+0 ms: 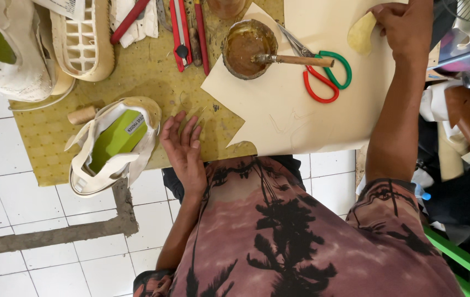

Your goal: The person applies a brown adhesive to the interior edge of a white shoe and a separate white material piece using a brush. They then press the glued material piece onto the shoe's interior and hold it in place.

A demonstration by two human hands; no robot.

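The left hand point(184, 147) lies flat, palm down, on the yellow mat point(136, 77), its grip spread with the fingers fanned and nothing between them. Just to its left sits a white shoe point(111, 146) with a green insole, lying on its side at the mat's edge, near the fingers but not touching them. A small cork-like cylinder point(81, 115) lies just beyond the shoe.

The right hand point(405, 25) reaches to the far corner of a large cream sheet point(301, 118), its grip pinched on a pale yellowish cut piece point(360, 34) that rests on the sheet. The sheet lies over the mat and has a jagged cut-out edge near the person's body.

On the sheet stands a round tin point(246, 47) of brown glue, with a wooden-handled brush point(295, 59) resting across its rim. Scissors point(323, 74) with one red and one green loop lie under the brush handle, touching the tin.

Farther up the mat lie red-handled tools point(182, 33), side by side. At the far left are a ribbed sole point(83, 38) and another white shoe point(9, 55). The mat rests on a white tiled floor point(37, 247).
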